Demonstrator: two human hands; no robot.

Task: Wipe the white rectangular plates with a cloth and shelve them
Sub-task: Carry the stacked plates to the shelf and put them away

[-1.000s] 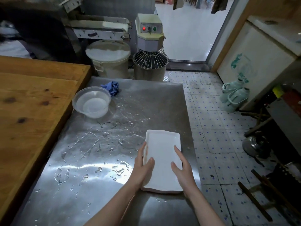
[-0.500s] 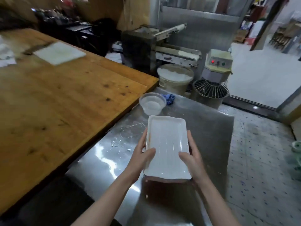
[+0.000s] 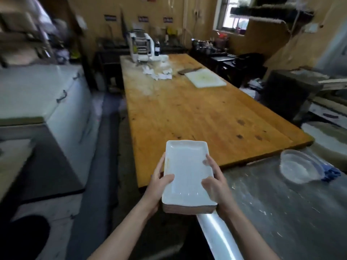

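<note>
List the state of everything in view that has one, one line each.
White plates, stacked, held in the air beside the steel table.
Left hand, grips the stack's left edge, thumb on top.
Right hand, grips the right edge, thumb on top.
Clear bowl, upright on the steel table.
Blue cloth, crumpled beside the bowl, untouched.
Cutting board, flat on the wooden table.

Stacked white rectangular plates (image 3: 187,171) between left hand (image 3: 159,184) and right hand (image 3: 216,185)

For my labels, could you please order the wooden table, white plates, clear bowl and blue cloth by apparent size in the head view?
Largest first:
wooden table
white plates, enlarged by nearness
clear bowl
blue cloth, partly hidden
</note>
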